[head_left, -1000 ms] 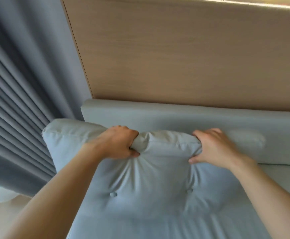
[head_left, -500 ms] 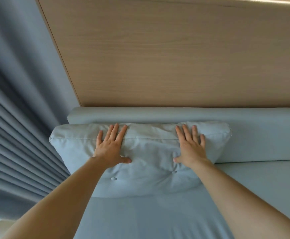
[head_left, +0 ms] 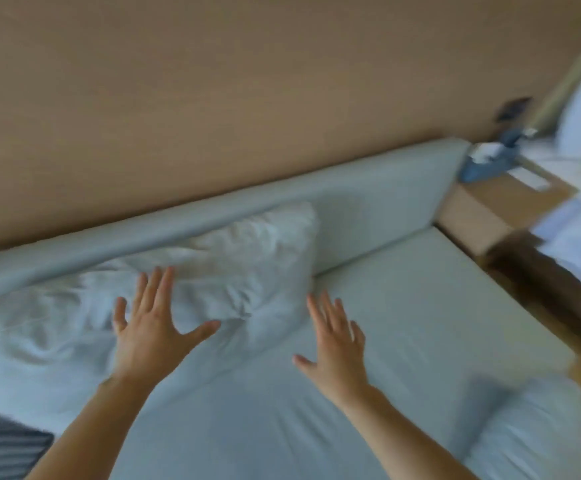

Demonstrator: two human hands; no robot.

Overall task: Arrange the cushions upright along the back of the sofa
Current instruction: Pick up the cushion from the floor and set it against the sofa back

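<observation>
We see the cushion (head_left: 233, 271) leaning upright against the sofa backrest (head_left: 368, 188). Our left hand (head_left: 150, 327) is spread before it, our right hand (head_left: 334, 344) spread above the seat (head_left: 420, 306). Another cushion (head_left: 538, 431) lies lower right.

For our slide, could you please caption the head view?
Open hands hover by a cushion propped on the sofa back.
</observation>
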